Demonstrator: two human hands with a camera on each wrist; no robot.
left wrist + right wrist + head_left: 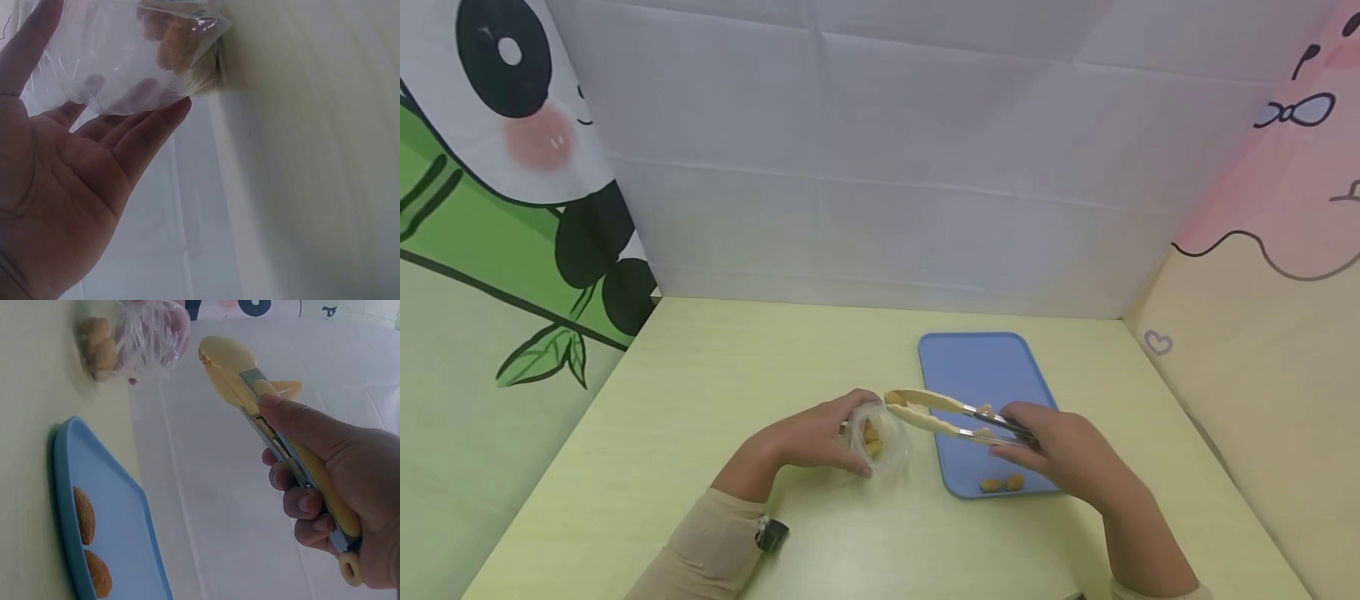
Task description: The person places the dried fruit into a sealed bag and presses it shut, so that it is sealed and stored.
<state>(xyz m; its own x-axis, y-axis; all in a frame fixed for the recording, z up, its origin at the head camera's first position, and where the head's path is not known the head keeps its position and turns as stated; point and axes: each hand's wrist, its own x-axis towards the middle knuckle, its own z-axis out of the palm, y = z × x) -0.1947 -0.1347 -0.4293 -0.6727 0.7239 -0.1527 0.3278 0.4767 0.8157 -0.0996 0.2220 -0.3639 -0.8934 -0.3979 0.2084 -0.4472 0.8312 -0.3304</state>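
Note:
My left hand (816, 435) holds an open clear plastic bag (893, 440), thumb and fingers curved around its sides. Several brown, rounded pieces (178, 44) lie at the bottom of the bag. With my right hand (1067, 447) I grip metal tongs with cream tips and handle (228, 362). The tong tips are just above the bag's right rim, and a bit of brown shows between them, mostly hidden. Two brown oval nut-like pieces (84, 515) rest side by side on the blue tray (977, 367), along its near edge.
The tray lies to the right of the bag on a pale yellow table (737, 333). A white cloth wall (880, 233) rises behind the table, with cartoon-printed panels at left and right.

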